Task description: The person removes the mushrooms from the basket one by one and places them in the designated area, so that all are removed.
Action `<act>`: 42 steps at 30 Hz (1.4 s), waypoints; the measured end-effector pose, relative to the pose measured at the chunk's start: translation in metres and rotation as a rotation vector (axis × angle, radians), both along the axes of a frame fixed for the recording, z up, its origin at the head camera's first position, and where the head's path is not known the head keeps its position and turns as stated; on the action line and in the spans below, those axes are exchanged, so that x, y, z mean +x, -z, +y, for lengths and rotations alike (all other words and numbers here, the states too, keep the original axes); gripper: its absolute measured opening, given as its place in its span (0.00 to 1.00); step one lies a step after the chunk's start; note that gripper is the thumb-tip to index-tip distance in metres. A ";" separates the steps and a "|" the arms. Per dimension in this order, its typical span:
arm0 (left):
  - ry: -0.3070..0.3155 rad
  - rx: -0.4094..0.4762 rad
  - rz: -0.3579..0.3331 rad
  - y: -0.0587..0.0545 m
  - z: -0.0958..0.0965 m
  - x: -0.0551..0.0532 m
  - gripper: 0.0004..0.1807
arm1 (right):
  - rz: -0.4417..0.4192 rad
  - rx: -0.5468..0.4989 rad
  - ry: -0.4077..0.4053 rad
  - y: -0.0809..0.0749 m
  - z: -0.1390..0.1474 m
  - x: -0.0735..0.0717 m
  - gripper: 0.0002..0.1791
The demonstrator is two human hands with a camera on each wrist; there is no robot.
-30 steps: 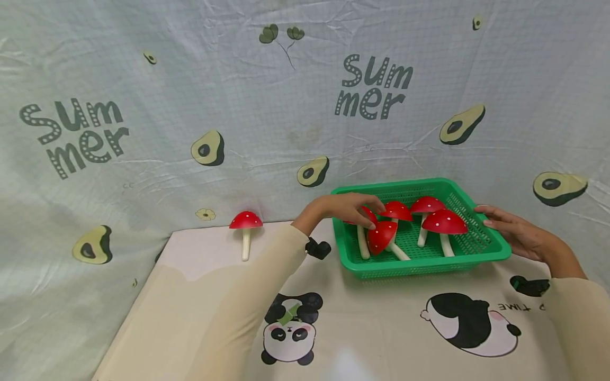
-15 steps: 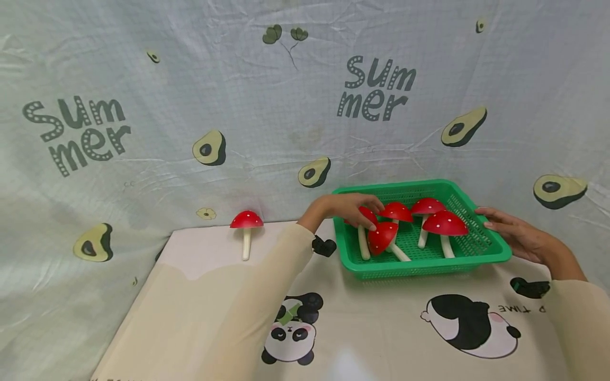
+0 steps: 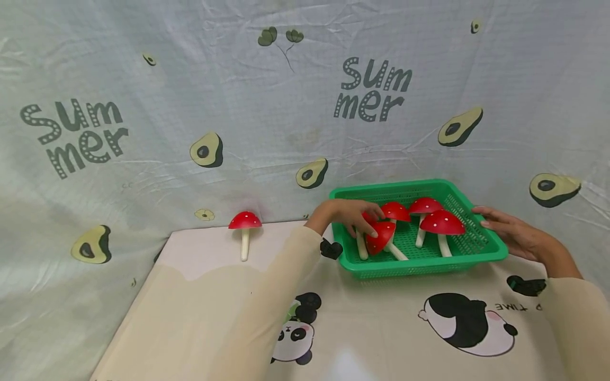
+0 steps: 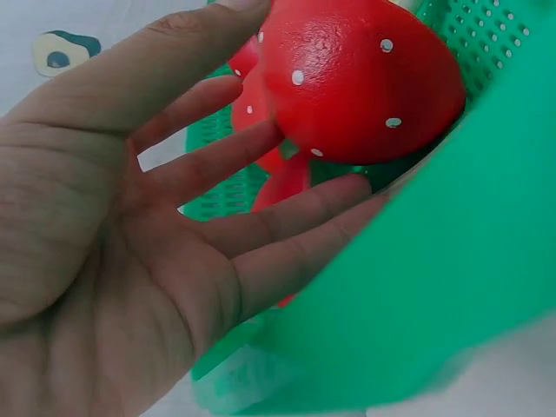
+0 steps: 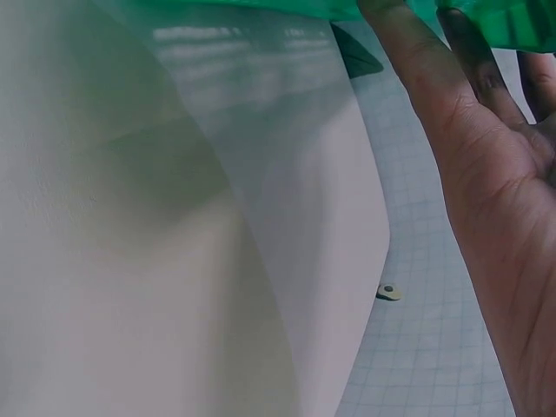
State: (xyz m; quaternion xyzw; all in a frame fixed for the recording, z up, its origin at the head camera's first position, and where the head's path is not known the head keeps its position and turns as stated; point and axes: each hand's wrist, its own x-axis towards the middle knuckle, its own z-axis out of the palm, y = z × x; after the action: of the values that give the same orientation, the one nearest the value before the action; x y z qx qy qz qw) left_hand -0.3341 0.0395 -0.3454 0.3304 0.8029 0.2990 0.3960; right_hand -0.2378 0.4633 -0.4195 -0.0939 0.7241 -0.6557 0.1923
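red mushrooms (image 3: 381, 238) lie unmoved while left hand (image 3: 353, 214) dips, fingers spread, and right hand (image 3: 518, 233), fingers extended, touches basket (image 3: 429, 263).

A person's left hand (image 3: 356, 216) and right hand (image 3: 517, 234) at a rectangular green plastic basket (image 3: 424, 264).
Inside are five mushrooms (image 3: 443, 223) with domed, white-dotted red caps and pale stems; the left hand's fingers lie over those at the left, the right hand touches the right end. Well apart, leftward, a lone red-capped, pale-stemmed mushroom (image 3: 245, 221) sits on cream panda-printed cloth (image 3: 183, 312) near the pale avocado-printed backdrop (image 3: 262, 116).
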 end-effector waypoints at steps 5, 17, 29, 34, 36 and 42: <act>-0.041 -0.021 -0.029 0.006 0.004 -0.002 0.32 | 0.003 0.003 -0.009 0.000 -0.001 -0.002 0.20; -0.089 -0.001 -0.165 0.012 0.018 0.002 0.38 | -0.013 -0.068 -0.043 0.001 0.004 0.000 0.22; -0.144 -0.026 -0.209 0.015 0.029 0.002 0.32 | -0.006 -0.063 -0.053 0.001 0.003 -0.001 0.22; -0.134 -0.039 -0.197 0.014 0.031 0.003 0.27 | -0.011 -0.050 -0.033 0.000 0.002 -0.001 0.22; -0.113 -0.043 -0.181 0.014 0.031 0.003 0.26 | -0.011 -0.037 -0.023 0.000 0.002 -0.001 0.22; -0.081 -0.012 -0.189 0.015 0.030 0.003 0.26 | -0.012 -0.058 -0.032 0.000 0.001 0.000 0.22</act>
State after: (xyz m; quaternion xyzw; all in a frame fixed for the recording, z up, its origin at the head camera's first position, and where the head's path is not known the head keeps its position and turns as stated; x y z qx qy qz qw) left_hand -0.3307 0.0698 -0.3605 0.2656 0.7765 0.3399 0.4592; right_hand -0.2375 0.4640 -0.4192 -0.1071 0.7019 -0.6739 0.2043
